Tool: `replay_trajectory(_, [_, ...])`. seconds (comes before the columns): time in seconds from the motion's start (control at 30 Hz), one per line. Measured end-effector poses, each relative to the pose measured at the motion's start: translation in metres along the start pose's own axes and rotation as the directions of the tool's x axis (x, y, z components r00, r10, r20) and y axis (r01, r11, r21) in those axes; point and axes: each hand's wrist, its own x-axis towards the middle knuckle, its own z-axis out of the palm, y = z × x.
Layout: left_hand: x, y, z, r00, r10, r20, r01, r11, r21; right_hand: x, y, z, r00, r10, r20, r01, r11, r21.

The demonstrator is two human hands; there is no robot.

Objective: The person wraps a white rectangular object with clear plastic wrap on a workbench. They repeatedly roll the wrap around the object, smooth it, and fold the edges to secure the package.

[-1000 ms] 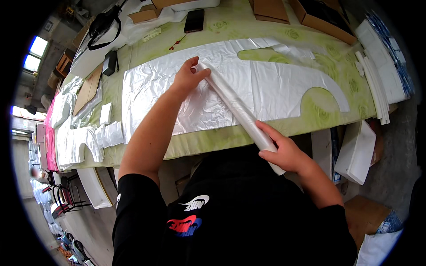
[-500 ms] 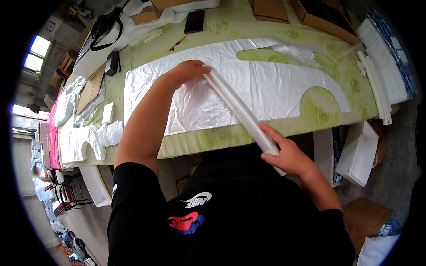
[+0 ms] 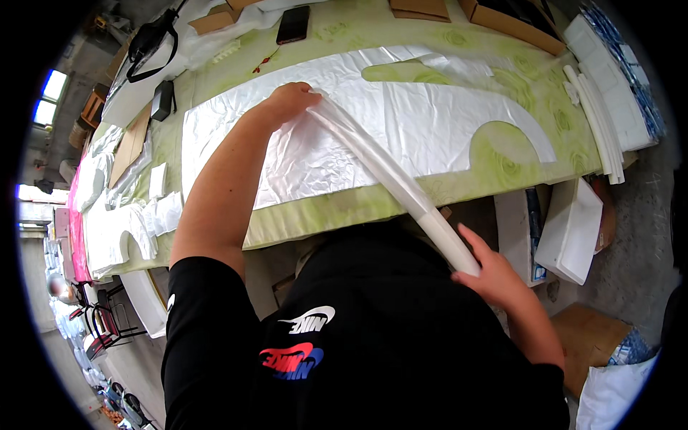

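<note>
A long roll of translucent white plastic film (image 3: 390, 175) slants from the tabletop down over the near table edge toward my body. My left hand (image 3: 290, 102) pinches its upper end above the table, fingers closed. Around the lower end, where the roll looks whiter and more solid, my right hand (image 3: 494, 272) is closed, just off the table. Beneath the roll and my left hand lies a crinkled, silvery-white plastic sheet (image 3: 437, 118), spread flat, with a rounded cut-out at the right and a long one at the far side.
A green floral cloth (image 3: 315, 215) covers the table. A phone (image 3: 292, 25) and open cardboard boxes (image 3: 512, 25) lie at the far side. White tubes (image 3: 598, 129) stand at the right edge. More white plastic pieces (image 3: 118, 233) and a black box (image 3: 163, 100) are leftward. White bins (image 3: 570, 229) sit below.
My right hand has moved down and to the right, with the roll's lower end reaching farther past the table edge. My left hand keeps the upper end. The whole view has shifted slightly.
</note>
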Motion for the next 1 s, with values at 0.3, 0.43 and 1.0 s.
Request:
replay_trajectory(0.3, [0.022,-0.013,0.006,0.966,0.253,-0.049,-0.198,0.848,0.491,-0.101,0.158,0.043,0.950,-0.165,-0.265,0.157,0.986,-0.051])
replay_trajectory(0.43, [0.038,0.004,0.003,0.947,0.308,-0.090,-0.203,0.791,0.577,-0.127,0.211,0.062,0.919,-0.105,-0.381,0.094,0.994,-0.048])
replay_trajectory(1.0, [-0.134,-0.016,0.120,0.495,0.779,0.384,-0.851,0.346,0.394,0.027,0.035,-0.026,0.717,-0.611,-0.335,0.383,0.747,-0.544])
